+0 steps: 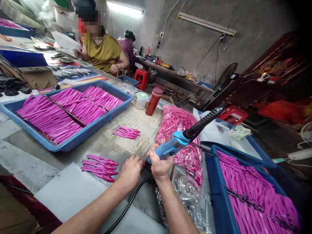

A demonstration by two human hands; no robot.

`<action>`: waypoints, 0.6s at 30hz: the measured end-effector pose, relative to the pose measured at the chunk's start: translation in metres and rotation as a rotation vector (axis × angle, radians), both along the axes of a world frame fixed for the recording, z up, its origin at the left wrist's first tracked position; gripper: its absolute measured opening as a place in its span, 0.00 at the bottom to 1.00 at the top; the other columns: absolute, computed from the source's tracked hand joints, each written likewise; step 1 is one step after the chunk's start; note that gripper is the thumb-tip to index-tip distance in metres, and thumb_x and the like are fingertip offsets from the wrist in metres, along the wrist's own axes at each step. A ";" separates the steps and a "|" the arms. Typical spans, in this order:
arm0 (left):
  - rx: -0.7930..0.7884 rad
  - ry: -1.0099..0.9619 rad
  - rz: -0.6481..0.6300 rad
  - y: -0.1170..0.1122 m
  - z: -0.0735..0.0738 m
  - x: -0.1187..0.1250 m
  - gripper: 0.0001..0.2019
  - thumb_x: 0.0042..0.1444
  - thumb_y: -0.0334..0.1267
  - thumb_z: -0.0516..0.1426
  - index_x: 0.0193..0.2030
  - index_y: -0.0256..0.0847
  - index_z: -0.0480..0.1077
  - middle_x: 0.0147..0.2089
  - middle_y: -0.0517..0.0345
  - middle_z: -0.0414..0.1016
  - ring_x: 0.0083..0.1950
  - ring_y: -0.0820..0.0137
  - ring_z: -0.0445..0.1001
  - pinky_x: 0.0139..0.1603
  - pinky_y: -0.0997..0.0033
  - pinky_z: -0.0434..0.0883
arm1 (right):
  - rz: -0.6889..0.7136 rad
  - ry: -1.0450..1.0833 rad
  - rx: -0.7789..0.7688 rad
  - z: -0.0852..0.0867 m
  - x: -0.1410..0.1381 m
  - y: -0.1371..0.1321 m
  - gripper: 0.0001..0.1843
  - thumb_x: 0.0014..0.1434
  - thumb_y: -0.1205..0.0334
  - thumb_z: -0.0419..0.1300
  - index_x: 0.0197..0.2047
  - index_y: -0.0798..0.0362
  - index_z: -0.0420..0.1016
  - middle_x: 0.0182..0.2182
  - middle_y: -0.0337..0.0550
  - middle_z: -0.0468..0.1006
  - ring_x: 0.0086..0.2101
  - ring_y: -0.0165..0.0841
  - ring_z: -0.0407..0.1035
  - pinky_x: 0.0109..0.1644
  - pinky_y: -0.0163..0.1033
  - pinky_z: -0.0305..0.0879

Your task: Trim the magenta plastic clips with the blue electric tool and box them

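My right hand (159,165) is wrapped round a blue electric screwdriver (172,145), which tilts with its cabled end up to the right. Its tip points down toward my left hand (130,170), whose curled fingers press on a small pink piece; only a red end shows at the fingertips, the rest is hidden. Left of that hand lies a small group of slim magenta pieces with red tips (99,168). Farther up the bench is a second such group (126,132). Beside my right hand stands a clear bag of pink parts (180,130).
Blue trays of magenta pieces stand at left (58,150) and right (223,195). A red tumbler (154,102) and lidded tub (141,101) are at the bench's back. A bag of small metal parts (185,187) lies near my right forearm. A co-worker (103,53) sits across.
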State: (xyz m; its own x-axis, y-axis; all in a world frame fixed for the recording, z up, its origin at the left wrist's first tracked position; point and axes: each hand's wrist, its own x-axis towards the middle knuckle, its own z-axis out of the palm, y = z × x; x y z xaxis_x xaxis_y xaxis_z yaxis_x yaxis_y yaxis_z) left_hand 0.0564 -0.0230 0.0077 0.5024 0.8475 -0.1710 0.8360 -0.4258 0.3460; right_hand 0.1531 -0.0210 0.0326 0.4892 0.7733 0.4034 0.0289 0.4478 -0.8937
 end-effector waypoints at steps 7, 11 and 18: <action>0.077 0.010 -0.042 -0.007 0.000 0.002 0.12 0.58 0.30 0.47 0.37 0.39 0.71 0.39 0.54 0.71 0.44 0.63 0.66 0.42 0.66 0.64 | -0.046 0.111 0.093 0.009 0.006 -0.019 0.19 0.47 0.65 0.60 0.41 0.55 0.57 0.24 0.33 0.64 0.21 0.24 0.63 0.26 0.32 0.63; 0.143 0.045 -0.108 -0.009 0.003 0.005 0.13 0.57 0.26 0.45 0.37 0.37 0.71 0.39 0.52 0.71 0.44 0.63 0.66 0.42 0.66 0.65 | -0.053 0.074 0.136 0.012 0.010 -0.025 0.18 0.48 0.67 0.59 0.41 0.55 0.57 0.24 0.33 0.64 0.22 0.24 0.64 0.27 0.33 0.63; 0.163 0.049 -0.099 -0.007 0.000 0.003 0.11 0.59 0.32 0.48 0.37 0.39 0.72 0.38 0.55 0.71 0.43 0.64 0.67 0.40 0.67 0.64 | -0.141 0.113 0.162 0.024 0.015 -0.030 0.15 0.49 0.65 0.59 0.37 0.55 0.57 0.24 0.34 0.64 0.21 0.25 0.64 0.28 0.33 0.63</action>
State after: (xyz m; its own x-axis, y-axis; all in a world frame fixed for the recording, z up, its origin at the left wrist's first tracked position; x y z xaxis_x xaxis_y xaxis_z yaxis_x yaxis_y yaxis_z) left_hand 0.0589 -0.0297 0.0075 0.5792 0.8128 -0.0619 0.8013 -0.5538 0.2263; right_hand 0.1680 -0.0506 0.0563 0.6368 0.6240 0.4528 0.0050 0.5840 -0.8117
